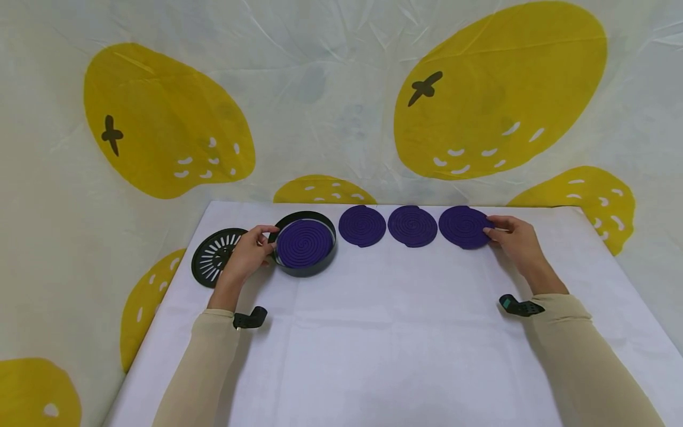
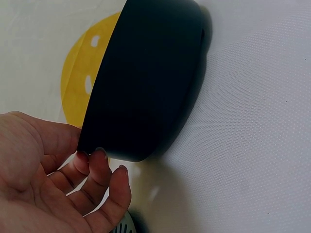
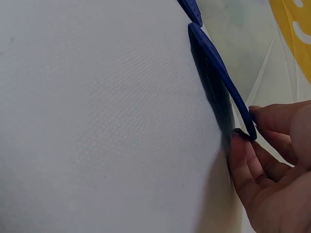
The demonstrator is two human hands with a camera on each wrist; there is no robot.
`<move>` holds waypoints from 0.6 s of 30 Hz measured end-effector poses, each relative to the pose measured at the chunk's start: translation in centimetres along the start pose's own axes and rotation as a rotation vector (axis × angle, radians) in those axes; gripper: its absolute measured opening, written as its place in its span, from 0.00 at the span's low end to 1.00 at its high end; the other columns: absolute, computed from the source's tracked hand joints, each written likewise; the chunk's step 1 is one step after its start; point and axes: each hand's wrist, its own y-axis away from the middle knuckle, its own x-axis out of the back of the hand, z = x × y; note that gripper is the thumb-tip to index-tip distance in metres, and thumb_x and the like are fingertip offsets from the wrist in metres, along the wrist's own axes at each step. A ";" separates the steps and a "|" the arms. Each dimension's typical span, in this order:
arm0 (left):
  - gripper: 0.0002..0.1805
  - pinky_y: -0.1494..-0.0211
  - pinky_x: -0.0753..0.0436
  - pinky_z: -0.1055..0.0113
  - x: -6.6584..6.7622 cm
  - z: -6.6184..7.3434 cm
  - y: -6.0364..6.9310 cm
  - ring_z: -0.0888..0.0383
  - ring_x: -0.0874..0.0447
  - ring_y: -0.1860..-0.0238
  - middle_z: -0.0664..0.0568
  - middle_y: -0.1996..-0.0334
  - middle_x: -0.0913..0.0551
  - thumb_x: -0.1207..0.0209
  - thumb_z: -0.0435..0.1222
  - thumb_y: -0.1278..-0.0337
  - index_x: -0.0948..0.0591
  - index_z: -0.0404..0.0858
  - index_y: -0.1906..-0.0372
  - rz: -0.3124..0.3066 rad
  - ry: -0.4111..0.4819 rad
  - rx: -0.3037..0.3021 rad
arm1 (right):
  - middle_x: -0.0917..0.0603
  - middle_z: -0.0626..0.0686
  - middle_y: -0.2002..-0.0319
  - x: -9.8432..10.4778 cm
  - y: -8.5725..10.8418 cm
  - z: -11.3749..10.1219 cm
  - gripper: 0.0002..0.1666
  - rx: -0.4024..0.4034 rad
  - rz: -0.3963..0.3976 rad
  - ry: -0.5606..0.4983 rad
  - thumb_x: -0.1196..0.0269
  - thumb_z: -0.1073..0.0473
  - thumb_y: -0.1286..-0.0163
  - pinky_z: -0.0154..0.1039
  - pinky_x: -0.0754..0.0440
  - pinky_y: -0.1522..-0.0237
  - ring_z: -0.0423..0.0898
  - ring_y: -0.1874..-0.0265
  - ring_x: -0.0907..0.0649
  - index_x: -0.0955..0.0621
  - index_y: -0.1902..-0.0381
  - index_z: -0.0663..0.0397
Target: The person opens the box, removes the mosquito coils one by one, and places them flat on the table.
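Note:
Purple mosquito coils lie in a row along the table's back: a left coil (image 1: 361,226), a middle coil (image 1: 412,226) and a right coil (image 1: 464,228). My right hand (image 1: 514,240) pinches the right coil's outer edge. In the right wrist view that coil (image 3: 221,73) is tilted, its gripped edge raised off the cloth. On the left, a dark round tin (image 1: 304,271) has another purple coil (image 1: 304,244) inside it. With thumb and fingers my left hand (image 1: 248,252) grips the tin's left rim. The left wrist view shows the tin's side wall (image 2: 146,77).
A dark slotted lid (image 1: 205,261) lies left of the tin, partly hidden behind my left hand. White cloth (image 1: 384,338) covers the table. Behind the table's back edge hangs a pale curtain (image 1: 320,118) with yellow fruit prints.

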 end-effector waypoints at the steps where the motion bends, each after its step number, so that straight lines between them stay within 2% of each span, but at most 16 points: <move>1: 0.22 0.65 0.16 0.56 0.0 0.0 0.0 0.54 0.27 0.66 0.49 0.63 0.34 0.42 0.29 0.30 0.24 0.41 0.34 0.001 0.001 0.000 | 0.28 0.68 0.34 0.0 0.0 0.0 0.32 0.000 0.001 0.003 0.40 0.55 0.23 0.23 0.18 0.59 0.24 0.63 0.22 0.31 0.28 0.65; 4: 0.22 0.66 0.17 0.57 -0.1 -0.1 0.0 0.54 0.27 0.67 0.49 0.63 0.34 0.42 0.29 0.30 0.24 0.42 0.34 0.000 -0.002 -0.004 | 0.26 0.68 0.35 0.1 0.2 -0.2 0.32 -0.002 0.009 0.045 0.40 0.53 0.23 0.23 0.19 0.61 0.24 0.64 0.22 0.29 0.29 0.65; 7: 0.22 0.66 0.17 0.58 -0.1 -0.1 0.0 0.54 0.27 0.67 0.49 0.63 0.34 0.42 0.29 0.30 0.24 0.42 0.34 0.001 -0.006 -0.004 | 0.23 0.67 0.37 0.3 0.4 -0.5 0.33 -0.008 0.023 0.143 0.40 0.49 0.23 0.22 0.22 0.62 0.26 0.62 0.23 0.28 0.30 0.64; 10: 0.22 0.66 0.17 0.58 -0.1 0.0 0.0 0.54 0.27 0.67 0.49 0.63 0.34 0.42 0.29 0.30 0.24 0.42 0.34 0.000 -0.007 -0.004 | 0.21 0.66 0.39 0.3 0.7 -0.8 0.34 -0.005 0.039 0.226 0.41 0.44 0.24 0.24 0.26 0.62 0.32 0.58 0.24 0.26 0.31 0.62; 12: 0.22 0.66 0.17 0.58 -0.1 0.0 0.0 0.54 0.27 0.67 0.49 0.63 0.34 0.42 0.29 0.30 0.24 0.41 0.34 0.001 -0.009 -0.005 | 0.19 0.64 0.41 0.4 0.8 -0.9 0.34 0.006 0.046 0.238 0.41 0.43 0.24 0.25 0.26 0.62 0.36 0.56 0.23 0.25 0.32 0.60; 15: 0.23 0.65 0.17 0.57 0.0 0.0 0.1 0.54 0.27 0.67 0.49 0.63 0.34 0.42 0.29 0.30 0.25 0.40 0.33 0.000 -0.010 -0.005 | 0.14 0.50 0.50 0.3 0.9 -1.1 0.32 0.031 0.059 0.175 0.39 0.44 0.25 0.26 0.22 0.65 0.36 0.58 0.19 0.23 0.34 0.60; 18: 0.22 0.64 0.17 0.56 0.0 0.0 0.1 0.54 0.28 0.68 0.48 0.63 0.34 0.42 0.29 0.30 0.24 0.41 0.33 0.004 -0.013 -0.003 | 0.17 0.32 0.59 0.2 0.9 -1.4 0.30 0.066 0.084 0.099 0.37 0.45 0.26 0.25 0.21 0.66 0.29 0.62 0.19 0.22 0.36 0.61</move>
